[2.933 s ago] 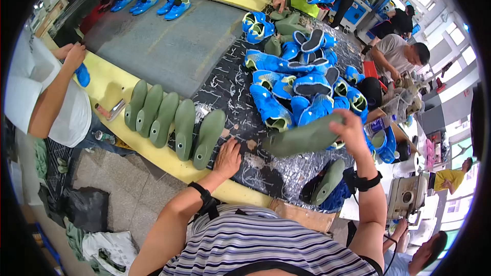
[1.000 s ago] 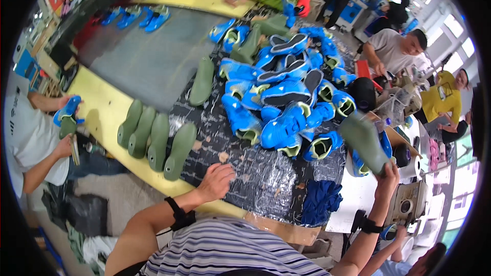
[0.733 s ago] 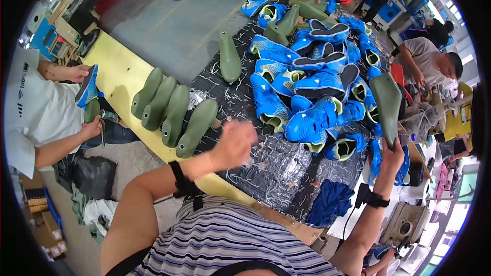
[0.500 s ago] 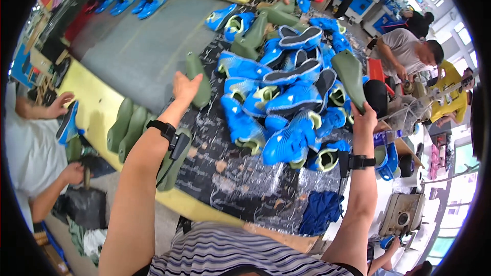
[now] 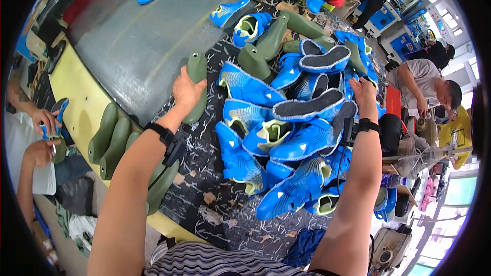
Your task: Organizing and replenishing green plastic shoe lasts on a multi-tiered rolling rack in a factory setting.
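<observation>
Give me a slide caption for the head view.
Left hand grips an olive shoe last; right hand reaches into piled blue shoe uppers.

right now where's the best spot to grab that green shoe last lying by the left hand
Grip the green shoe last around its narrow middle, coming from above on the near side. It lies lengthwise on the dark mat, and the left hand already rests over that part, with bare belt to its left and blue shoes crowding its right.
</observation>
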Action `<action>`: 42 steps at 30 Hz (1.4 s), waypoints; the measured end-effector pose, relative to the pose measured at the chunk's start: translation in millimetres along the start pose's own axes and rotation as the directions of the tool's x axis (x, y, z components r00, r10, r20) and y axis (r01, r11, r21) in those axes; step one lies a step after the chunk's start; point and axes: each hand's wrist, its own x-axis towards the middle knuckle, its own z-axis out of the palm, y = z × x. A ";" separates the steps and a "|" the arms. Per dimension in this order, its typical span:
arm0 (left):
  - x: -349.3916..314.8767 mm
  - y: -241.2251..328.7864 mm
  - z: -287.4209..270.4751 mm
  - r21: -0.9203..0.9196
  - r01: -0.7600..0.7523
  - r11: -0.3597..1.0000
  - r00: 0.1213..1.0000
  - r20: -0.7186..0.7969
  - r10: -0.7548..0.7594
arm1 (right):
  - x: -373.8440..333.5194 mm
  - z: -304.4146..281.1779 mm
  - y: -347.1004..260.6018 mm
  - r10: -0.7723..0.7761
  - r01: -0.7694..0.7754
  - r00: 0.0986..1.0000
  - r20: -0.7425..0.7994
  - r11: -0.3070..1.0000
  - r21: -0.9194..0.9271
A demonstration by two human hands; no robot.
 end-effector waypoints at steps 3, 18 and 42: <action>3.0 -7.5 -10.9 0.085 0.049 0.995 0.996 0.075 -0.056 | -91.7 32.6 -17.9 0.038 -0.035 0.993 0.112 0.999 -0.033; -175.2 12.4 -190.5 -0.450 -0.521 0.725 0.313 0.689 0.653 | -508.7 -52.8 -17.0 0.170 0.101 0.720 0.673 0.933 -0.344; -238.3 -180.0 -212.0 0.414 -0.657 0.630 0.728 0.132 0.673 | -670.5 162.5 217.7 -0.228 0.464 0.874 0.429 0.655 -0.596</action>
